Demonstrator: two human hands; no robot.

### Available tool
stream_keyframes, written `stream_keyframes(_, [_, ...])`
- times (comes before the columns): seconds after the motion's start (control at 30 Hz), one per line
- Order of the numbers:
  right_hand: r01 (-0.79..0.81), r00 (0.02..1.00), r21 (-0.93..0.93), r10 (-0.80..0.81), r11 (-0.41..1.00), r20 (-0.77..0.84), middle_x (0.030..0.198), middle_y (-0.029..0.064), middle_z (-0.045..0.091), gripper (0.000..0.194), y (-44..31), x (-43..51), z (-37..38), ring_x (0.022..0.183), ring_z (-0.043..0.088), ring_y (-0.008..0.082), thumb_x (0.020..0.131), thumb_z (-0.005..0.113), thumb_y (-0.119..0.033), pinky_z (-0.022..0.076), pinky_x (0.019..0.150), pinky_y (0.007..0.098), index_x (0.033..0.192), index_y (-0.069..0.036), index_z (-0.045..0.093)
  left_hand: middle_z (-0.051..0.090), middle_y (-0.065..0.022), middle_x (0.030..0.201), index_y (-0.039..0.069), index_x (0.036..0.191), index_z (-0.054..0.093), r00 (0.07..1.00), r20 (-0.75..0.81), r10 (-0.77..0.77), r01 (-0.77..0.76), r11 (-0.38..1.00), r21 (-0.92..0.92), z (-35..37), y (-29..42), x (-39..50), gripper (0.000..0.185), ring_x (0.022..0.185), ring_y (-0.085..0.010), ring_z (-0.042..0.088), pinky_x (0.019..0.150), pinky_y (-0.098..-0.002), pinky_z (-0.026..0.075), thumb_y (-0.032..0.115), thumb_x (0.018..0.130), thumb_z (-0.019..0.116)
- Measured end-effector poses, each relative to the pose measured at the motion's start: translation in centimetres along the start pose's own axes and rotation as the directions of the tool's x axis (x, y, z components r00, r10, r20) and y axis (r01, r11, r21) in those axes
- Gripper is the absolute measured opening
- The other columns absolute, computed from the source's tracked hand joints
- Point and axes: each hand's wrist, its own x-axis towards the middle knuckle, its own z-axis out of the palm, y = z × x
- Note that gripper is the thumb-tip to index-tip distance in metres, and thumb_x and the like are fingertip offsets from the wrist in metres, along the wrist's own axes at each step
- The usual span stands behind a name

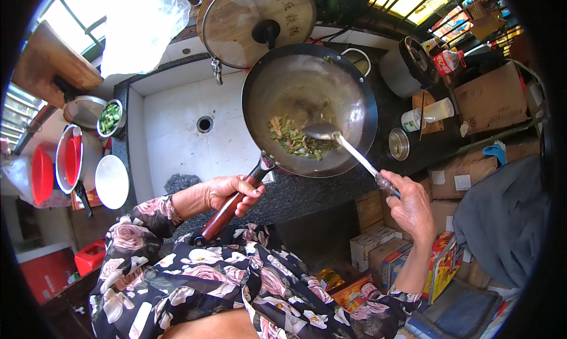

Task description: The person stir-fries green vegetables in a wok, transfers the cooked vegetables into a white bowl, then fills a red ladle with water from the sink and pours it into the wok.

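My left hand (236,195) is closed around the reddish wooden handle (221,215) of a large metal wok (305,86). Chopped green vegetables with brownish bits (290,139) lie in the lower left part of the wok. In my right hand (408,201) is the grip of a metal spatula (352,150), its blade resting at the edge of the food. The far rim of the wok carries a white loop handle (359,57). A glass lid with a black knob (261,20) leans behind the wok.
Left of the wok is a white-tiled sink (177,113) with a tap (217,71). A bowl of chopped greens (110,118), a white bowl (112,181) and a pot with a red item (68,159) stand further left. To the right are a small metal bowl (398,145), jars and cardboard boxes (489,95).
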Motion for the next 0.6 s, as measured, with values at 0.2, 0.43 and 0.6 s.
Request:
stream_keyframes(0.2, [0.261,0.962,0.152,-0.243,0.953,-0.124,0.084,0.0190,0.059,0.048,-0.4,4.2,3.1,0.084,0.060,0.0377,0.073,0.054,0.001,0.0478,0.076,0.0452,0.119,-0.011,0.059,0.048,-0.0022,0.059,0.004,0.089,0.052,0.999,-0.041,-0.017,0.018,1.000,0.021,0.6,0.6,-0.6,0.011,0.046,-0.0155,0.050,0.043,-0.0299,0.043,0.007,0.085,0.062])
stream_keyframes(0.43, [0.199,0.979,-0.111,-0.192,0.974,0.073,0.085,0.0157,0.060,0.051,0.2,3.5,1.0,0.082,0.060,0.0328,0.071,0.053,0.003,0.0481,0.076,0.0430,0.118,-0.013,0.061,0.046,-0.0009,0.057,0.004,0.088,0.051,0.995,-0.096,-0.017,0.017,1.000,0.001,0.7,0.7,-0.8,0.014,0.043,-0.0143,0.047,0.041,-0.0286,0.042,0.007,0.084,0.064])
stream_keyframes(0.6, [0.146,0.989,0.053,-0.145,0.988,-0.014,0.095,0.0193,0.064,0.048,1.6,0.7,-0.1,0.090,0.063,0.0319,0.070,0.054,0.007,0.0487,0.081,0.0374,0.116,-0.006,0.061,0.045,-0.0006,0.057,0.004,0.089,0.050,0.985,-0.169,0.029,-0.011,0.994,0.106,1.6,0.7,-0.9,0.017,0.042,-0.0143,0.046,0.039,-0.0288,0.042,0.007,0.083,0.066])
